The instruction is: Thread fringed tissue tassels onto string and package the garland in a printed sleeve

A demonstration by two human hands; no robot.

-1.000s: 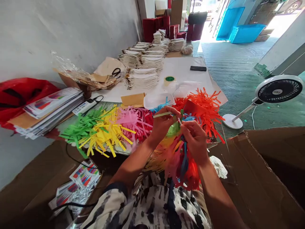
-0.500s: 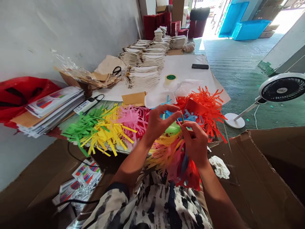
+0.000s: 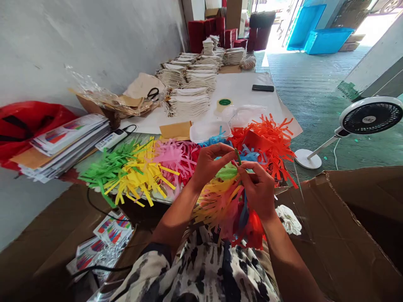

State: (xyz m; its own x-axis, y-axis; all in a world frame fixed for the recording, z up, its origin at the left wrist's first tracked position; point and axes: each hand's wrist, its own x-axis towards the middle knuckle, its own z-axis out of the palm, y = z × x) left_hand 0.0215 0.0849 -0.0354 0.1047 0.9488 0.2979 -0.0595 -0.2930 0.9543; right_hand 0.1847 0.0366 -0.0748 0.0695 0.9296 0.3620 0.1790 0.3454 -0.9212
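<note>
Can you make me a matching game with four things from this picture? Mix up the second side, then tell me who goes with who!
Things:
1. Left hand
2. Phone
3. Fan
4. Bag

Matches:
A. Lying on the white sheet
B. Red, at the picture's left edge
C. Fingertips on a green strip
D. Black with a white rim

Right pairs: 1-C, 2-A, 3-D, 4-B
</note>
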